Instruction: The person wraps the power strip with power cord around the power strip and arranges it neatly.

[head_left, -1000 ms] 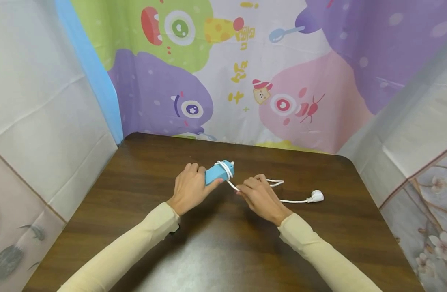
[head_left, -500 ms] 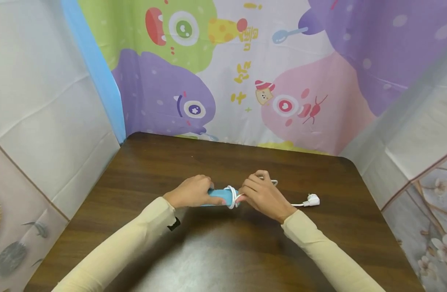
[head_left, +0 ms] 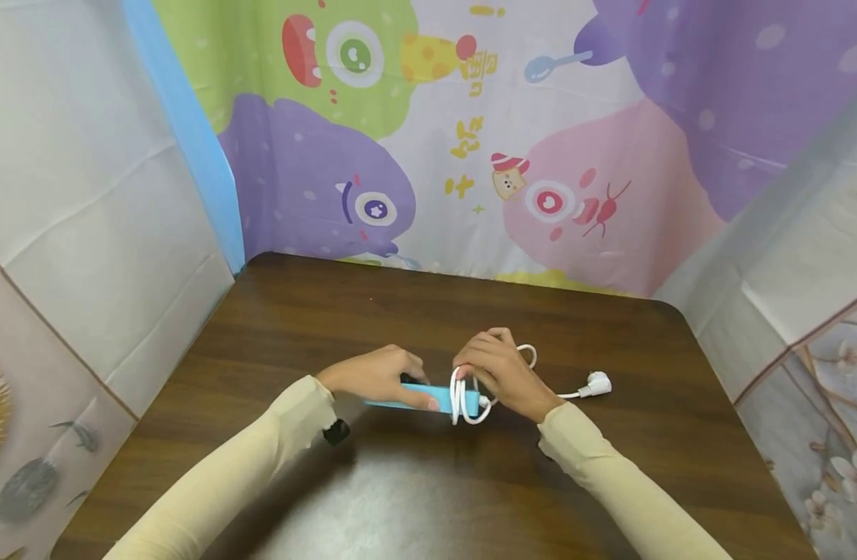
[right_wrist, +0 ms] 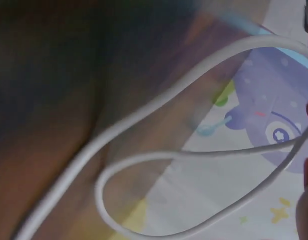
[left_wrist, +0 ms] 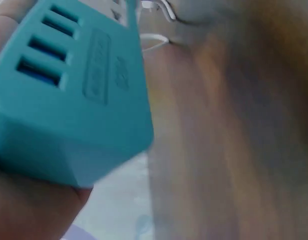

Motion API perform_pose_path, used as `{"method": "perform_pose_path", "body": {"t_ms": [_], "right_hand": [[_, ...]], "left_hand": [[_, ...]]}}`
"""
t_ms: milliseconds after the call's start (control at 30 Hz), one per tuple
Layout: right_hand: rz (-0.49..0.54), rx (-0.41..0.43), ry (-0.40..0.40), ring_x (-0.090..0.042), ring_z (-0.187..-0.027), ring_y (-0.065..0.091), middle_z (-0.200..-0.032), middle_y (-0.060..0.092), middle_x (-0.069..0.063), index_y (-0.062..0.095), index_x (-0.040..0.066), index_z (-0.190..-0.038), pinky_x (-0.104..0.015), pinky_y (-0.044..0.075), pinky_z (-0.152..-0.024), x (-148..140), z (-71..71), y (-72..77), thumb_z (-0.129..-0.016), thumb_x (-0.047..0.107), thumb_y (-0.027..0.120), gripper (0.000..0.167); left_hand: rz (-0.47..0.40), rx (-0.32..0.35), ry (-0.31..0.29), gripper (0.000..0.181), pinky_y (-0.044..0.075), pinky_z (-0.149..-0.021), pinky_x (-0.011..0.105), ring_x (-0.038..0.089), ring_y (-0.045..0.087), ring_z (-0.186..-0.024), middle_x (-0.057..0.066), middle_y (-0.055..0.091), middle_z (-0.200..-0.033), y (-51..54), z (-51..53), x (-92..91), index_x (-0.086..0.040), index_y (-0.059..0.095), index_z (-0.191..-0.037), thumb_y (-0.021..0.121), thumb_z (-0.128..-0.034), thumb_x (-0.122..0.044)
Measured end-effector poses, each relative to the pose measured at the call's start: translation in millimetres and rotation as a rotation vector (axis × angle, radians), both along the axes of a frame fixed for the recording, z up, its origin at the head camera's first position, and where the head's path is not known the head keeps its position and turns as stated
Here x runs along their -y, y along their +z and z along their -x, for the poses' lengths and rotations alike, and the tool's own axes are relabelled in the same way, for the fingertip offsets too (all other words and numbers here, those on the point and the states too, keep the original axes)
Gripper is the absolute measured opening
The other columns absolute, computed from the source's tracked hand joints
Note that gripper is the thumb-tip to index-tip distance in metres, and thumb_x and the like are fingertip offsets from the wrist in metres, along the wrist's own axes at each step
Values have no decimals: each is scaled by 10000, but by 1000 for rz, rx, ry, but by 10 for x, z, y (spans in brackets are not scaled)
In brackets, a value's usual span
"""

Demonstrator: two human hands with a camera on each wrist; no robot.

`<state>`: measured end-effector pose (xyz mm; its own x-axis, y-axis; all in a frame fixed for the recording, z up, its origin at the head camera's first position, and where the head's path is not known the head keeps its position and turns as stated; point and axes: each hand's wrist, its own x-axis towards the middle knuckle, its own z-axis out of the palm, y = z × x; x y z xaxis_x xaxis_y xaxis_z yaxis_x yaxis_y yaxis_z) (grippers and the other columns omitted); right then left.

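The surface (head_left: 316, 311) was dark brown with wood grain, rounded at its far corners, shiny at the near middle. On its right lay a plug (head_left: 596, 383), cord (head_left: 569, 395) trailing left.

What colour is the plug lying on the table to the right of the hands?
The plug is white; it shows best in the head view.

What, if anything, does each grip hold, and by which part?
The left grip holds the blue power strip by its sides; the right grip pinches the white cord at the loops near the strip's corded end.
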<state>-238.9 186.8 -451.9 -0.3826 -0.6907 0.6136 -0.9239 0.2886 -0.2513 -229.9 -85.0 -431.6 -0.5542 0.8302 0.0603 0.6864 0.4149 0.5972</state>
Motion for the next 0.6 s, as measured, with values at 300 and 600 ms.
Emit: {"method": "perform_pose_path", "body": {"t_ms": [300, 600], "right_hand": [[25, 255, 17, -111, -1047, 619, -1116, 710, 79, 714, 190, -1165, -476, 307, -1012, -26, -67, -31, -1016, 117, 592, 206], [-4, 338, -170, -219, -952, 574, -985, 684, 1, 679, 91, -1038, -459, 403, -907, -45, -168, -61, -814, -65, 757, 284]], "left_hand": [[-148, 153, -12, 285, 476, -664, 252, 64, 538, -735, -93, 650, -827, -96, -5, 3, -233, 800, -1087, 715, -956, -471], [-350, 322, 138, 260, 531, -771, 340, 168, 626, -874, -31, 720, -1005, -140, 23, -24, -226, 787, -1149, 688, -994, -410]]}}
